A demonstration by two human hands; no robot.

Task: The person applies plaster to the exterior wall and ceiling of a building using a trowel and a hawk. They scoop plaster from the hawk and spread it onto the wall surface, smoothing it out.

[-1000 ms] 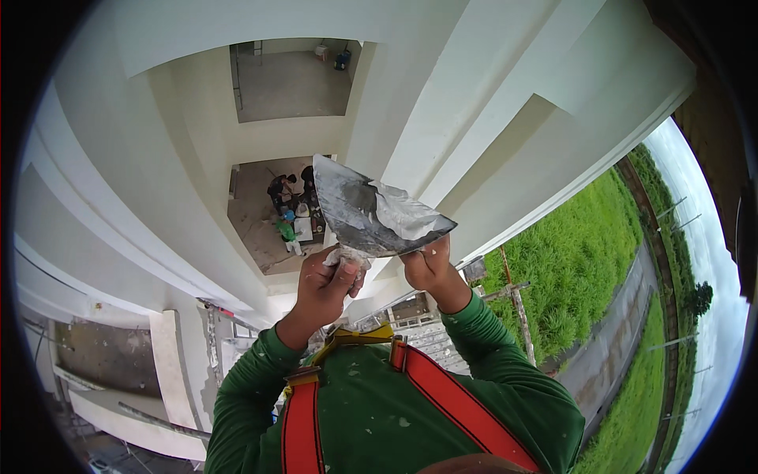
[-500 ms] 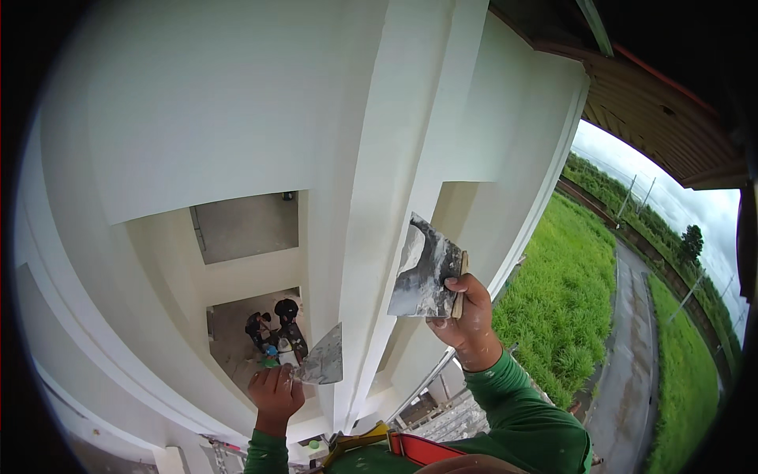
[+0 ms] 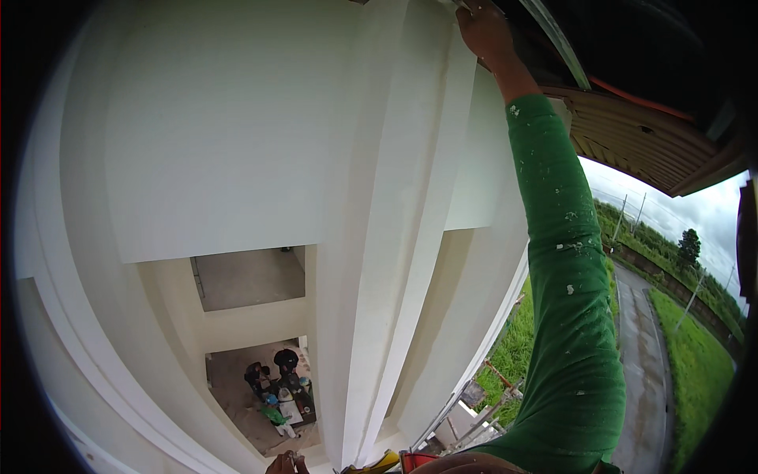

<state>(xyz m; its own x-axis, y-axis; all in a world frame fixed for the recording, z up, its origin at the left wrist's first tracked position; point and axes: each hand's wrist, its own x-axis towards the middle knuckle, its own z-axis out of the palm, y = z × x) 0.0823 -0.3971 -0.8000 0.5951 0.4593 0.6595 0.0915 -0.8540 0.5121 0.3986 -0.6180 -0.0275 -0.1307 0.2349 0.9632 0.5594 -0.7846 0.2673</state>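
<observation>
My right arm in a green, paint-flecked sleeve reaches up, and my right hand (image 3: 483,35) is at the top edge, beside the top of a white pillar (image 3: 395,197). Its fingers are closed on the wide rectangular putty blade seen half a second ago; only a pale sliver shows now, and the rest is cut off. At the lower edge only the curled knuckles of my left hand (image 3: 287,464) are visible. That hand held a triangular putty knife in the earlier frame; its blade is out of view now.
Far below, several people (image 3: 280,391) gather on a lower floor, seen through a wall opening. A brown corrugated roof edge (image 3: 632,142) and a metal bar (image 3: 557,39) hang at upper right. Grass (image 3: 505,347) and a wet road (image 3: 639,355) lie beyond the building.
My right hand has gone from the middle up to the top edge, carrying its blade mostly out of view. My left hand has dropped to the lower edge. The view has tilted upward.
</observation>
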